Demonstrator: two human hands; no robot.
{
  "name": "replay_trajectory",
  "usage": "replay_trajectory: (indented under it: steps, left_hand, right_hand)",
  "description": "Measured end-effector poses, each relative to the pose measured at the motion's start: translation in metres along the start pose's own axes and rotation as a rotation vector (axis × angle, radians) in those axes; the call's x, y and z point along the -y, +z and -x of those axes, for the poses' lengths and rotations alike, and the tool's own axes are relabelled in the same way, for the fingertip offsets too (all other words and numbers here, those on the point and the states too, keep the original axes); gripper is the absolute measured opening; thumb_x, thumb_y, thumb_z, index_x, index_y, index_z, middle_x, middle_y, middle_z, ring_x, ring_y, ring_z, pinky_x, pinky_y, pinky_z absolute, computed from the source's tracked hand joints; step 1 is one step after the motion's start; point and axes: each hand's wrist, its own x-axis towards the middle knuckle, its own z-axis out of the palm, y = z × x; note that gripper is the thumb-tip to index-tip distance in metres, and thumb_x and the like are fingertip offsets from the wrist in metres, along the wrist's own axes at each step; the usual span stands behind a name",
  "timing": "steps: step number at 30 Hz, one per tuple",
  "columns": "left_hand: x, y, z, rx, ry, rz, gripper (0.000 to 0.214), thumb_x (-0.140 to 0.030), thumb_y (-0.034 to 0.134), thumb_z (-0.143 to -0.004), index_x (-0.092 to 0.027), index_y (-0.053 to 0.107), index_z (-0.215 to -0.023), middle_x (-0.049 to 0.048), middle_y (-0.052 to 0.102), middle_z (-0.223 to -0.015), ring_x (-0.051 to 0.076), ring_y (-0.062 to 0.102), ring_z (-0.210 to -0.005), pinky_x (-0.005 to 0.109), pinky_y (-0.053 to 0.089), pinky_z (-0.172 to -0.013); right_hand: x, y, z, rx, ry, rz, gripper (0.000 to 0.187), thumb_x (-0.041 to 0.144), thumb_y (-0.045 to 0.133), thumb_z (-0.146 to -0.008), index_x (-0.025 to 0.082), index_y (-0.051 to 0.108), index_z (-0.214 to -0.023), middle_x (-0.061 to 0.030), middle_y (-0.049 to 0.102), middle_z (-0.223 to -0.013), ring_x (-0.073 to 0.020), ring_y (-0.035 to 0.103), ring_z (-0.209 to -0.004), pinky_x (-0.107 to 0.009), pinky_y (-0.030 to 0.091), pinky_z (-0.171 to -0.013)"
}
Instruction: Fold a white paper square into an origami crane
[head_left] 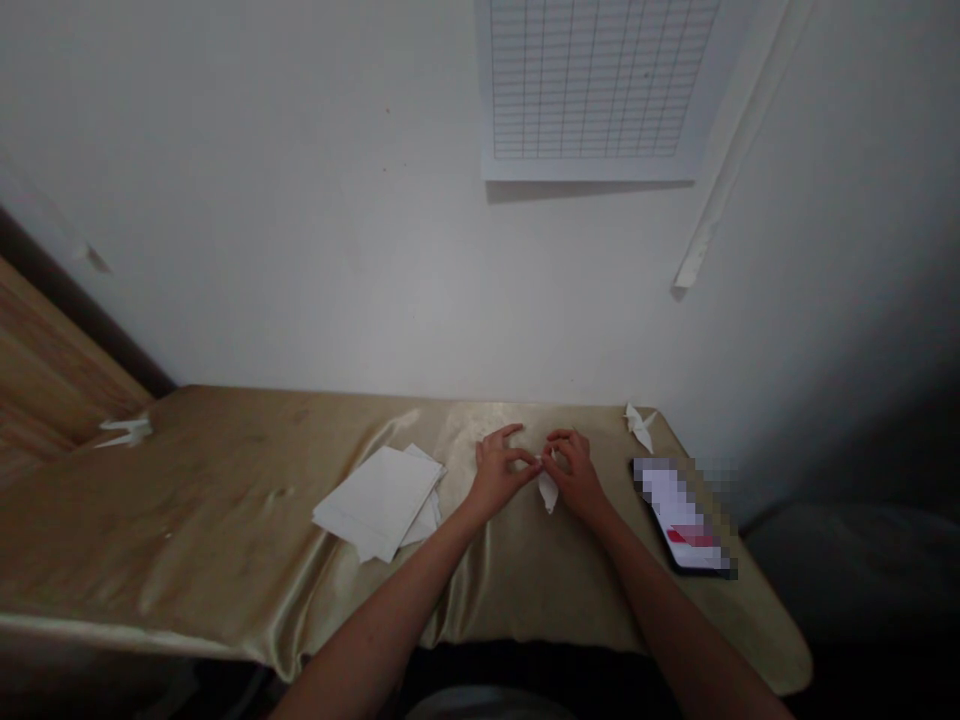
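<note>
My left hand point(499, 472) and my right hand point(576, 474) meet over a table covered in gold satin cloth point(225, 530). Both pinch a small folded white paper piece point(547, 490) between thumbs and fingertips; its lower tip hangs down between the hands. A loose stack of white paper sheets point(381, 500) lies just left of my left hand. A finished white folded paper figure point(640, 424) stands at the far right, beyond my right hand.
A phone point(686, 520) with a lit screen lies right of my right hand near the table edge. Another folded paper figure point(127, 431) rests on the far left. A gridded chart point(596, 85) hangs on the white wall behind.
</note>
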Motion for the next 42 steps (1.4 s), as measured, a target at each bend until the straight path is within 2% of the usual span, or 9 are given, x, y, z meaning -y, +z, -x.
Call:
replay_trajectory:
  steps: [3, 8, 18, 27, 35, 42]
  left_hand:
    - [-0.002, -0.005, -0.002, -0.028, -0.012, 0.020, 0.010, -0.032, 0.082, -0.077, -0.030, 0.080, -0.087, 0.0057, 0.057, -0.139, 0.029, 0.051, -0.130, 0.054, 0.036, -0.112]
    - [-0.004, -0.010, -0.003, -0.021, -0.014, 0.021, 0.006, -0.030, 0.082, -0.077, -0.029, 0.080, -0.083, 0.0046, 0.057, -0.140, 0.029, 0.050, -0.129, 0.055, 0.034, -0.113]
    - [-0.009, -0.004, -0.001, -0.038, -0.074, -0.027, 0.008, -0.021, 0.081, -0.076, -0.027, 0.079, -0.080, 0.0043, 0.054, -0.143, 0.030, 0.049, -0.130, 0.060, 0.029, -0.115]
    - [-0.006, -0.010, -0.004, -0.009, -0.061, -0.006, 0.004, -0.029, 0.080, -0.078, -0.026, 0.080, -0.082, 0.0052, 0.053, -0.145, 0.029, 0.047, -0.132, 0.052, 0.035, -0.114]
    - [-0.004, -0.007, -0.002, -0.017, -0.048, -0.016, 0.007, -0.035, 0.082, -0.077, -0.030, 0.081, -0.082, 0.0049, 0.054, -0.144, 0.031, 0.045, -0.134, 0.057, 0.030, -0.115]
    - [-0.004, -0.010, -0.002, -0.112, -0.033, 0.035, 0.005, -0.028, 0.083, -0.075, -0.027, 0.079, -0.077, 0.0054, 0.053, -0.142, 0.029, 0.047, -0.131, 0.053, 0.034, -0.113]
  right_hand:
    - [-0.002, 0.000, 0.001, -0.002, -0.016, 0.004, 0.009, 0.032, 0.061, -0.087, 0.025, 0.064, -0.085, -0.0077, 0.058, -0.110, -0.0257, 0.050, -0.112, -0.048, 0.040, -0.103]
    - [-0.002, 0.000, 0.001, 0.015, -0.031, 0.020, 0.009, 0.033, 0.062, -0.088, 0.024, 0.065, -0.085, -0.0077, 0.058, -0.108, -0.0255, 0.050, -0.111, -0.048, 0.041, -0.103]
    - [0.001, 0.003, 0.002, 0.013, -0.070, 0.063, 0.008, 0.031, 0.062, -0.088, 0.024, 0.064, -0.087, -0.0080, 0.057, -0.107, -0.0257, 0.051, -0.110, -0.048, 0.041, -0.102]
    - [-0.007, -0.001, -0.001, -0.009, -0.055, 0.090, 0.011, 0.035, 0.063, -0.089, 0.024, 0.065, -0.086, -0.0082, 0.058, -0.108, -0.0265, 0.050, -0.110, -0.048, 0.041, -0.101]
    - [-0.009, 0.000, -0.001, 0.001, -0.062, 0.074, 0.013, 0.035, 0.062, -0.089, 0.024, 0.065, -0.085, -0.0088, 0.060, -0.107, -0.0263, 0.050, -0.108, -0.048, 0.042, -0.100]
    - [-0.006, -0.001, -0.001, 0.001, -0.042, 0.104, 0.022, 0.045, 0.064, -0.089, 0.025, 0.068, -0.097, -0.0085, 0.058, -0.112, -0.0267, 0.050, -0.114, -0.048, 0.040, -0.105]
